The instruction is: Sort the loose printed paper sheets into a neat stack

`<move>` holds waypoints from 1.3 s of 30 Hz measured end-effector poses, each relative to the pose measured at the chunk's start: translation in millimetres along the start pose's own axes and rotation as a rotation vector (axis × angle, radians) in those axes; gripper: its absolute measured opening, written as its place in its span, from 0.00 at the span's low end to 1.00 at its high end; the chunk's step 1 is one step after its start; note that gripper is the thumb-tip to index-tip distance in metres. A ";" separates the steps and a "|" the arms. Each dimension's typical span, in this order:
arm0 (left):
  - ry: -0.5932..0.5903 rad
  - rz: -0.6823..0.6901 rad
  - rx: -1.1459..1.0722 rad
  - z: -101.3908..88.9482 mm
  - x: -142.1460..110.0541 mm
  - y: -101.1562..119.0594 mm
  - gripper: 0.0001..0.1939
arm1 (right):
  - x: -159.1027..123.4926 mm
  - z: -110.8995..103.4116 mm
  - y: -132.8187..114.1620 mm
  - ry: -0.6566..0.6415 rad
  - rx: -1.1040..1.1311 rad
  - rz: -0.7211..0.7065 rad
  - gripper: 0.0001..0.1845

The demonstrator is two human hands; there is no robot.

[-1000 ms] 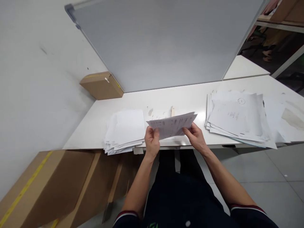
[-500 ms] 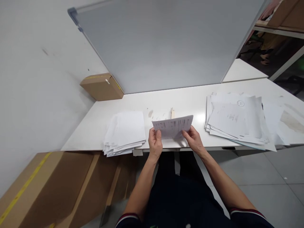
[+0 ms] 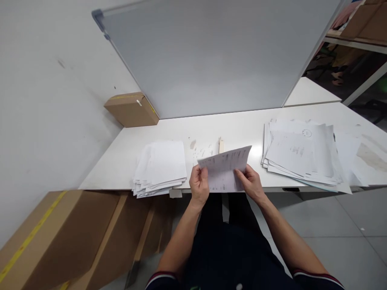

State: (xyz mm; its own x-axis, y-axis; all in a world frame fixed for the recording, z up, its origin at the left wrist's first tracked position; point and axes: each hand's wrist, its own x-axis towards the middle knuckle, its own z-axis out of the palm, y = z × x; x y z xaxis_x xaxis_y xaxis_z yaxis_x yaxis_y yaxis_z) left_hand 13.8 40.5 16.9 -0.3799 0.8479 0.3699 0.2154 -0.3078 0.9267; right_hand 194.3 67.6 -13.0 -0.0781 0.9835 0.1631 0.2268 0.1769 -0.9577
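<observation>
A printed sheet of paper (image 3: 225, 169) is held up at the front edge of the desk, its text side partly facing me. My left hand (image 3: 199, 187) grips its left edge, thumb on the near face. On the opposite edge, my right hand (image 3: 252, 184) pinches the sheet with its thumb in front. Whether it is one sheet or several together I cannot tell. Left of my hands lies a stack of white paper (image 3: 165, 163). Farther right is a looser pile of printed papers (image 3: 298, 151). Behind the sheet a small beige stick-like object (image 3: 221, 146) is partly covered.
A white desk (image 3: 199, 127) runs across, with a whiteboard (image 3: 217, 56) standing at its back. One cardboard box (image 3: 131, 110) sits in the back left corner. Large cardboard boxes (image 3: 57, 237) stand below on the left. Shelving (image 3: 359, 44) is at the far right.
The sheet has tilted so that more of its printed face shows, and its right side has risen. Both hands have shifted slightly to the right, still holding it.
</observation>
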 end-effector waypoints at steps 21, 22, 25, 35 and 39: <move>-0.394 -0.153 0.494 13.8 13.2 -48.3 0.20 | -27.1 -46.4 14.9 -0.135 0.205 0.612 0.16; -0.374 -0.119 0.509 17.6 18.1 -52.1 0.20 | -25.8 -46.6 16.0 -0.128 0.198 0.611 0.16; -0.352 -0.054 0.530 29.4 29.5 -63.4 0.22 | -21.0 -46.9 20.1 -0.117 0.181 0.609 0.16; -0.422 0.085 0.787 40.7 40.8 -72.2 0.25 | -9.5 -41.4 15.2 -0.074 0.203 0.628 0.14; -0.464 0.071 0.876 41.2 42.4 -72.9 0.25 | -5.6 -37.2 17.3 -0.060 0.182 0.618 0.14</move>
State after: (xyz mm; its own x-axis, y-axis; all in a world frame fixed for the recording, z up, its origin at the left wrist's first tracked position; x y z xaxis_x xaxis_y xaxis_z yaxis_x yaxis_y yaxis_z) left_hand 19.1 116.7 -37.7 0.0090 0.9824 0.1866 0.8838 -0.0951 0.4581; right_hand 234.7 66.6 -21.7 -0.0407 0.8972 -0.4397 0.0797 -0.4357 -0.8966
